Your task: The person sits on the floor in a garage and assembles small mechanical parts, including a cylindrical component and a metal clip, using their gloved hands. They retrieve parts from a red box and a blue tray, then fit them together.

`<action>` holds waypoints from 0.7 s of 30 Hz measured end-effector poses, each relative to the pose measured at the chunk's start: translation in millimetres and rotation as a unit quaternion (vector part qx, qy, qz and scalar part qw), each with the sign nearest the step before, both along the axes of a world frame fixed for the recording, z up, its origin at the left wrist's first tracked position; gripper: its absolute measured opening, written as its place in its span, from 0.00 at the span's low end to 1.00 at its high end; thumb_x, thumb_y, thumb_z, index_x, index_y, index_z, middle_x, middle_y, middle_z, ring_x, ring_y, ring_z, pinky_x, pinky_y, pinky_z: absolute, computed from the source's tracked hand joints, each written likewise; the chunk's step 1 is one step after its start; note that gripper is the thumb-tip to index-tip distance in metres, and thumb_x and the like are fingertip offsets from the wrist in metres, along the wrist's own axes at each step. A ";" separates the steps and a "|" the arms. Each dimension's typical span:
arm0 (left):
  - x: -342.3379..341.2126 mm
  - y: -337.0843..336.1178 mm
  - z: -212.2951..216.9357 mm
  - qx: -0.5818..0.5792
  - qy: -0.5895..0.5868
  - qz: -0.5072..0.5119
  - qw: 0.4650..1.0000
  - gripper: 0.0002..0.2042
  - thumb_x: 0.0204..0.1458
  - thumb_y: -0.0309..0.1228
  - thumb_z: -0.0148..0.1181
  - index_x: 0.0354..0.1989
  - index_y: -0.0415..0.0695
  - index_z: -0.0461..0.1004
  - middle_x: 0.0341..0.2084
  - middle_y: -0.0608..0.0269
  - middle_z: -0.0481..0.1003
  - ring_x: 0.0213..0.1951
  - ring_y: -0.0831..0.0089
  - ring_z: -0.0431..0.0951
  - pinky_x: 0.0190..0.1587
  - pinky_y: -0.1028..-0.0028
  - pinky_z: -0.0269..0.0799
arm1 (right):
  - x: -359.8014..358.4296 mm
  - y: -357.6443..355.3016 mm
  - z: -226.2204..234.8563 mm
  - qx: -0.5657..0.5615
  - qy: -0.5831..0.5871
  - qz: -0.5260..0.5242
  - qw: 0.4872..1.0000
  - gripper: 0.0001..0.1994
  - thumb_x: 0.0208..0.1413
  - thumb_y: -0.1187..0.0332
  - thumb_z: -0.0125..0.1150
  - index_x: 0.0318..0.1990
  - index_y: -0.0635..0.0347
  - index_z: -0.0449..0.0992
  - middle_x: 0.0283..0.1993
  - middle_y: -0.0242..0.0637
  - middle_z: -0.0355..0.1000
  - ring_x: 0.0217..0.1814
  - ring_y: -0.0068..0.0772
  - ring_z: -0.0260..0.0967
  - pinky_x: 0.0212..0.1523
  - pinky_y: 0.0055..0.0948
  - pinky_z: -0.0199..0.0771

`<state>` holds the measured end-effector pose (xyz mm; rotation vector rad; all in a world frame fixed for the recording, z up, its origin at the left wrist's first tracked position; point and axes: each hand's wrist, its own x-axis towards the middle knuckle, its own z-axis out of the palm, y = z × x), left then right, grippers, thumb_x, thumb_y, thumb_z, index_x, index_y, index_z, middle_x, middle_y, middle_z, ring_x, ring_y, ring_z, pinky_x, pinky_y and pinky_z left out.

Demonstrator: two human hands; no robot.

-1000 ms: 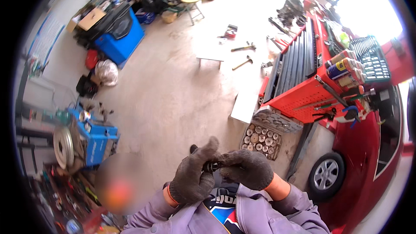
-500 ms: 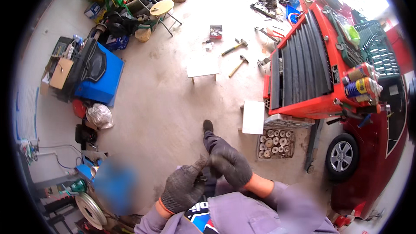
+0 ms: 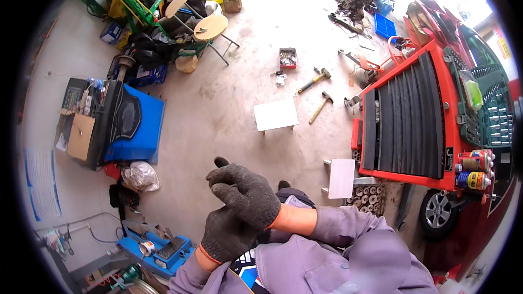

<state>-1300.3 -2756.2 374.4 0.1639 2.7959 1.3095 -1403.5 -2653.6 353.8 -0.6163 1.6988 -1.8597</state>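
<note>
Both of my hands wear dark knitted work gloves and meet in front of my body. My right hand (image 3: 246, 195) lies over the left, its loosely bent fingers reaching leftward with a small gap between them. I see no object in it. Underneath, my left hand (image 3: 224, 235) presses against the right palm and wrist side. Its fingers are hidden by the right hand, so its grip does not show. Beyond the hands stands a small white stool (image 3: 276, 114). Two hammers (image 3: 320, 108) lie on the floor past it.
To the right are a red tool cabinet (image 3: 403, 114), another white stool (image 3: 341, 178) and a crate of round metal parts (image 3: 368, 198). A blue machine (image 3: 143, 122) is at left. An open box of small parts (image 3: 287, 57) and a round stool (image 3: 211, 27) stand farther off.
My right hand has moved left and now covers the left hand; before, they were side by side. The view has shifted, and the white stool's top shows more fully.
</note>
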 end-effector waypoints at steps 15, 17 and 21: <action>-304.9 -255.5 -13.0 0.286 -0.190 -0.143 0.928 0.07 0.55 0.28 0.57 0.40 0.40 0.70 0.31 0.65 0.74 0.32 0.78 0.72 0.37 0.73 0.71 | -246.1 -200.6 -13.9 -0.217 -0.478 -0.227 0.820 0.21 0.66 0.50 0.51 0.47 0.62 0.73 0.40 0.44 0.75 0.42 0.43 0.76 0.49 0.41 0.76; -333.6 -275.8 -26.3 0.348 -0.272 -0.078 0.894 0.05 0.55 0.28 0.56 0.36 0.40 0.69 0.28 0.65 0.73 0.28 0.79 0.70 0.32 0.75 0.69 | -275.4 -194.7 -27.5 -0.204 -0.403 -0.279 0.847 0.20 0.68 0.52 0.48 0.47 0.63 0.74 0.40 0.46 0.75 0.43 0.46 0.77 0.47 0.46 0.79; -420.5 -294.6 -40.8 0.354 -0.236 0.001 0.905 0.05 0.55 0.28 0.56 0.30 0.41 0.69 0.20 0.66 0.71 0.20 0.81 0.66 0.23 0.79 0.63 | -326.8 -148.7 -125.9 -0.103 -0.320 -0.403 0.851 0.14 0.67 0.60 0.51 0.45 0.64 0.75 0.33 0.40 0.75 0.33 0.37 0.77 0.38 0.36 0.81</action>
